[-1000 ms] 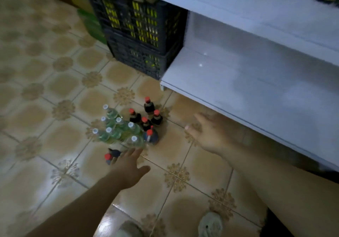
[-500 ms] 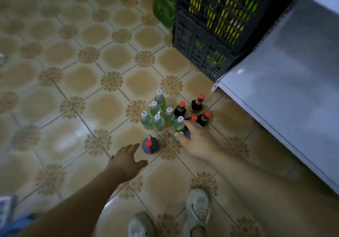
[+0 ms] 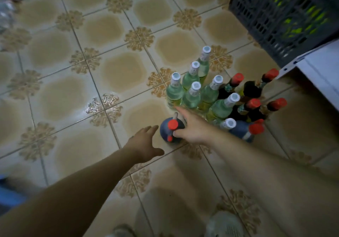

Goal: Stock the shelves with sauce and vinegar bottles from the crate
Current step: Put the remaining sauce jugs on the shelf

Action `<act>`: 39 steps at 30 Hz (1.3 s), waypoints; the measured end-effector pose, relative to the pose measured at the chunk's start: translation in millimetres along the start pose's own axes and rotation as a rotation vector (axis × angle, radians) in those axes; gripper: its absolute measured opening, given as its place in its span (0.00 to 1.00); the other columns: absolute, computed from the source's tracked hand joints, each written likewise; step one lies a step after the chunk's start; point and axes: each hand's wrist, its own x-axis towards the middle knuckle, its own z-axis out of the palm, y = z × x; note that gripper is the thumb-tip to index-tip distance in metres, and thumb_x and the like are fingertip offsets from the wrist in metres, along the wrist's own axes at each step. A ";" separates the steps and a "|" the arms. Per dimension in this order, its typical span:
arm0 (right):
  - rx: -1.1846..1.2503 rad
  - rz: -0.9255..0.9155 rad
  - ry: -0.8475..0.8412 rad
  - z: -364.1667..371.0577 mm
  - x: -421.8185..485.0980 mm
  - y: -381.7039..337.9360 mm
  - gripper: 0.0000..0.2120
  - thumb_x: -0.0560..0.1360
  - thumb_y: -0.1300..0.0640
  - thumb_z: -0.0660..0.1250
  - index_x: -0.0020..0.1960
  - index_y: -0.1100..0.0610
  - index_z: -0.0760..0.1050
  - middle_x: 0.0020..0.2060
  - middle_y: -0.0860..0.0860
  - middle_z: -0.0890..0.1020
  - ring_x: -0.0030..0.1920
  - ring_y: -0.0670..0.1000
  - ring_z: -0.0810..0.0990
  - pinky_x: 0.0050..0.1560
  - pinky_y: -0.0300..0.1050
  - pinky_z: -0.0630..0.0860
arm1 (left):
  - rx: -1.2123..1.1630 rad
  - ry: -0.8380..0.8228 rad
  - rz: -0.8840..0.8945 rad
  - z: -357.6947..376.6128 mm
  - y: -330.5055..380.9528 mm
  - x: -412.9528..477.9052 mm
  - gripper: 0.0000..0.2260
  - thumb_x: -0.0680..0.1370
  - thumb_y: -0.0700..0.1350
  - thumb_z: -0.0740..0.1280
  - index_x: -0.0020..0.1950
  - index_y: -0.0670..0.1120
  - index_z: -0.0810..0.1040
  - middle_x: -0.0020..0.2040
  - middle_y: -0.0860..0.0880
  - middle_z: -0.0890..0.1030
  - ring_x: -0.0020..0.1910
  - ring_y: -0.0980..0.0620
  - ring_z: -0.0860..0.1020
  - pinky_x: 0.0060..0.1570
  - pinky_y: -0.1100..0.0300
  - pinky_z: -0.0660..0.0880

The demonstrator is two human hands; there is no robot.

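Dim indoor light with a yellow-green cast. The glossy floor [image 3: 55, 93] throws back one soft white glare patch left of centre (so the light seems to sit overhead). A broad, soft shadow darkens the tiles toward the bottom edge. The white shelf [image 3: 321, 67] corner is the brightest area, and the pale caps of the green bottles [image 3: 192, 93] catch light too. Tile lines bow outward from wide-angle distortion. The crate [image 3: 275, 25], the top-left corner and the shoes [image 3: 225, 224] are smeared and soft; the middle is fairly sharp.
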 end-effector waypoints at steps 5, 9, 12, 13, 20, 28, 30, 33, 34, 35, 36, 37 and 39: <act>-0.234 -0.170 -0.043 17.8 42.8 27.7 0.42 0.70 0.62 0.72 0.77 0.47 0.55 0.77 0.49 0.57 0.74 0.51 0.59 0.64 0.37 0.58 | -0.084 0.039 0.103 30.6 -17.3 44.4 0.48 0.70 0.54 0.74 0.78 0.47 0.46 0.78 0.46 0.54 0.76 0.47 0.56 0.73 0.57 0.57; -0.347 -0.257 0.039 18.1 57.8 34.2 0.30 0.68 0.56 0.76 0.66 0.49 0.66 0.58 0.49 0.72 0.60 0.53 0.73 0.52 0.41 0.66 | -0.241 0.054 0.175 38.0 -27.4 61.9 0.54 0.64 0.57 0.76 0.79 0.49 0.45 0.77 0.47 0.59 0.73 0.46 0.63 0.71 0.54 0.61; -0.409 -0.274 0.073 26.2 56.5 37.0 0.21 0.69 0.50 0.76 0.52 0.50 0.66 0.49 0.47 0.71 0.51 0.52 0.74 0.49 0.47 0.71 | -0.339 0.042 0.232 38.7 -34.9 69.1 0.55 0.59 0.63 0.73 0.78 0.53 0.48 0.74 0.49 0.65 0.71 0.48 0.67 0.70 0.48 0.64; -0.418 -0.263 0.084 29.4 54.9 38.7 0.20 0.69 0.49 0.75 0.50 0.49 0.66 0.48 0.47 0.72 0.51 0.52 0.74 0.50 0.48 0.72 | -0.362 0.025 0.250 38.4 -37.0 69.8 0.53 0.60 0.63 0.73 0.78 0.53 0.50 0.73 0.49 0.66 0.70 0.48 0.67 0.70 0.47 0.65; -0.103 -0.174 0.242 24.2 29.7 37.9 0.19 0.69 0.48 0.75 0.55 0.54 0.74 0.51 0.49 0.78 0.51 0.51 0.77 0.51 0.48 0.75 | -0.520 -0.041 0.356 22.7 -37.7 42.9 0.48 0.64 0.62 0.73 0.77 0.56 0.51 0.75 0.55 0.62 0.74 0.54 0.60 0.68 0.54 0.63; 0.212 -0.295 0.460 -42.1 5.7 -5.6 0.23 0.65 0.45 0.76 0.51 0.59 0.76 0.47 0.57 0.82 0.49 0.55 0.82 0.56 0.59 0.77 | -0.695 0.240 0.594 -30.1 6.2 19.5 0.46 0.69 0.34 0.75 0.66 0.73 0.51 0.64 0.62 0.70 0.62 0.57 0.73 0.57 0.59 0.75; 0.311 -0.344 0.610 -60.4 -3.1 -20.5 0.17 0.65 0.48 0.77 0.43 0.56 0.74 0.39 0.53 0.79 0.43 0.53 0.81 0.52 0.57 0.79 | -0.760 0.305 0.641 -52.2 22.7 9.9 0.45 0.69 0.33 0.74 0.67 0.70 0.54 0.62 0.60 0.72 0.60 0.57 0.75 0.55 0.58 0.76; 0.433 -0.438 0.810 -82.1 -16.1 -41.9 0.20 0.61 0.43 0.76 0.45 0.49 0.71 0.41 0.50 0.80 0.46 0.56 0.82 0.49 0.61 0.80 | -0.931 0.357 0.705 -76.6 48.6 -2.3 0.41 0.68 0.32 0.74 0.67 0.66 0.59 0.58 0.52 0.77 0.56 0.54 0.79 0.48 0.60 0.79; 0.448 -0.464 0.829 -86.4 -20.3 -47.4 0.21 0.64 0.44 0.75 0.50 0.47 0.70 0.45 0.51 0.81 0.47 0.54 0.83 0.50 0.61 0.80 | -1.000 0.359 0.725 -82.0 56.9 -5.3 0.39 0.67 0.33 0.74 0.64 0.66 0.62 0.57 0.49 0.78 0.54 0.53 0.80 0.46 0.60 0.80; 0.447 -0.482 0.828 -90.1 -24.8 -51.9 0.22 0.68 0.46 0.74 0.57 0.48 0.68 0.48 0.51 0.81 0.49 0.52 0.83 0.51 0.59 0.80 | -1.060 0.360 0.742 -87.4 65.2 -8.7 0.36 0.66 0.35 0.74 0.61 0.66 0.64 0.56 0.48 0.79 0.53 0.51 0.81 0.45 0.59 0.80; 0.443 -0.493 0.815 -94.5 -28.7 -54.8 0.23 0.72 0.48 0.72 0.63 0.48 0.67 0.51 0.51 0.81 0.50 0.50 0.82 0.53 0.57 0.79 | -1.102 0.361 0.755 -92.9 73.7 -11.0 0.35 0.66 0.35 0.74 0.60 0.67 0.64 0.56 0.47 0.80 0.52 0.50 0.82 0.46 0.57 0.80; 0.452 -0.500 0.787 -98.4 -33.0 -56.4 0.23 0.75 0.47 0.69 0.67 0.48 0.65 0.53 0.50 0.80 0.52 0.49 0.82 0.54 0.55 0.79 | -1.132 0.359 0.770 -98.4 82.8 -13.9 0.34 0.66 0.36 0.73 0.59 0.67 0.64 0.55 0.46 0.81 0.52 0.49 0.82 0.46 0.54 0.80; 0.536 -0.500 0.717 -107.6 -48.0 -58.1 0.22 0.78 0.45 0.64 0.69 0.46 0.62 0.56 0.47 0.79 0.53 0.47 0.81 0.51 0.50 0.79 | -1.165 0.339 0.811 -110.4 103.1 -21.1 0.31 0.65 0.38 0.73 0.58 0.65 0.66 0.52 0.46 0.83 0.50 0.47 0.83 0.45 0.52 0.81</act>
